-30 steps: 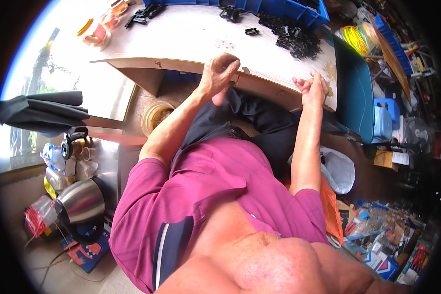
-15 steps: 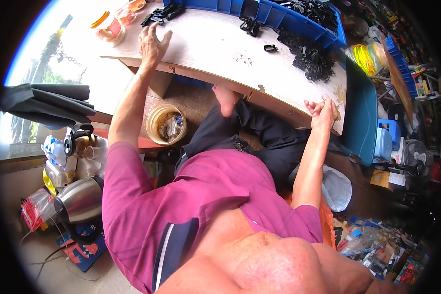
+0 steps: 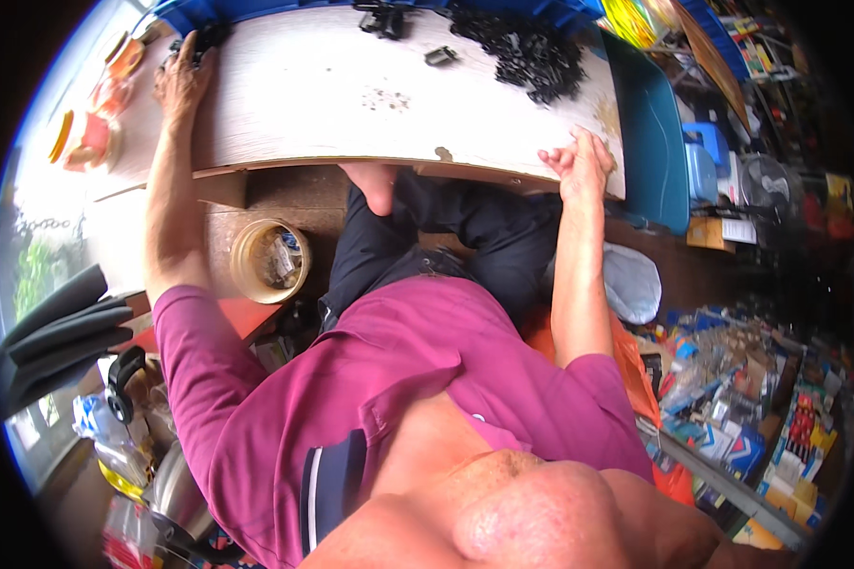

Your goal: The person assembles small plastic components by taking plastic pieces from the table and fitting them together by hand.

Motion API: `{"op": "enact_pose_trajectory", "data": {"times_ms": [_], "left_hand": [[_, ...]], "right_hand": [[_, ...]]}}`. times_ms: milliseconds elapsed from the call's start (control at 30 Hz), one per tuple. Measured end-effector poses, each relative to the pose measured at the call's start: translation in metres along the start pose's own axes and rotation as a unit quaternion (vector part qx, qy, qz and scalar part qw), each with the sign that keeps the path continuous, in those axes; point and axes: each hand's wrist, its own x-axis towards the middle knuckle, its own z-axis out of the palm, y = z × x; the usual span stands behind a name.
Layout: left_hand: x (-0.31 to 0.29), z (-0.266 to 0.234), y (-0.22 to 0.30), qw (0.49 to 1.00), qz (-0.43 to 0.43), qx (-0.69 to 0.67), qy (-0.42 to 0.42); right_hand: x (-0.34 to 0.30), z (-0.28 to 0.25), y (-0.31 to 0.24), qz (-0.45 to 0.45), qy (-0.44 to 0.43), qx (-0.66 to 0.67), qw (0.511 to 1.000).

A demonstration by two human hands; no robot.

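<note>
Fingers (image 3: 191, 45) of the left hand (image 3: 180, 87) partly hide black pieces (image 3: 215, 36).

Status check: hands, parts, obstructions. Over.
Left hand at far-left black parts, grip unclear. Right hand curled at near table edge. Orange-lidded jar left of left forearm.

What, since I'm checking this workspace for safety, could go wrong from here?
The left hand reaches far across the desk, its forearm near an orange-lidded jar, so drawing back could knock the jar over. Loose black parts lie heaped toward the right end, near a teal container; a bump might scatter some off the desk. A bare foot shows by the near edge, so a falling part could hit it.
</note>
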Motion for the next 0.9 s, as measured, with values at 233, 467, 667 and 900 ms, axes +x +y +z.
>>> {"op": "enact_pose_trajectory", "data": {"times_ms": [233,467,667,900], "left_hand": [[-0.038,-0.028,0.052,0.991,0.116,-0.063,0.013],[-0.068,-0.055,0.091,0.974,0.205,-0.088,0.043],[-0.071,-0.058,0.093,0.968,0.238,-0.049,0.067],[-0.070,-0.061,0.095,0.967,0.241,-0.054,0.064]], "right_hand": [[0.004,0.008,-0.006,0.009,0.033,-0.055,0.998],[0.018,0.031,-0.008,0.019,-0.006,-0.110,0.994],[0.029,0.061,-0.012,0.000,-0.047,-0.200,0.979],[0.048,0.074,-0.003,-0.041,-0.080,-0.316,0.945]]}}
